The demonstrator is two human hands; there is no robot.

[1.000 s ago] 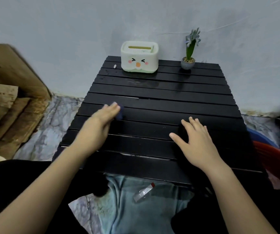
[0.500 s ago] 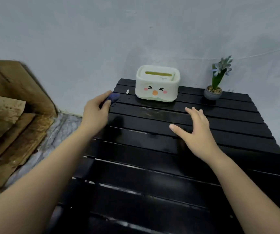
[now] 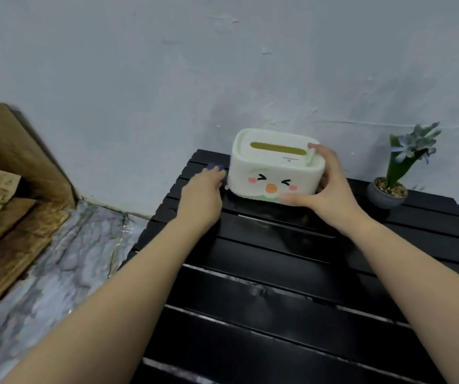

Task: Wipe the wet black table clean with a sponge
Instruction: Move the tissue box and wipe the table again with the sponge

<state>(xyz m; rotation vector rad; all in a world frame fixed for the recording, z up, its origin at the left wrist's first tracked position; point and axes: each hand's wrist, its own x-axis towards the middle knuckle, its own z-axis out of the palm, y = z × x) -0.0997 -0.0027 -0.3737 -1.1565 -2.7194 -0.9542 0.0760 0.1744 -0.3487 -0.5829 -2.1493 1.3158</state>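
Backdrop: pale blue-grey wall (image 3: 167, 65) fills the upper half of the frame; marbled floor (image 3: 64, 273) at lower left, brown cardboard sheets (image 3: 6, 189) stacked at the left edge.
Counter: black slatted counter (image 3: 278, 314) runs from the centre to the lower right, with shiny wet streaks along the slat edges near the bottom.
Tissue box: cream tissue box (image 3: 272, 173) with a squinting cartoon face stands at the counter's far edge, just right of centre; its top slot shows a yellow-green strip, and what is inside cannot be seen.
Plant pot: small grey pot (image 3: 386, 194) at the far right of the counter holds pebbles and a green plant with pale blue flowers (image 3: 414, 146).
Left hand: left hand (image 3: 202, 195) lies palm down at the far left corner of the counter, pressing on the sponge.
Sponge: blue sponge (image 3: 214, 167) peeks past the fingertips, just left of the tissue box, mostly hidden.
Right hand: right hand (image 3: 325, 187) clasps the right end of the tissue box, thumb along the lower front, fingers over the top edge.
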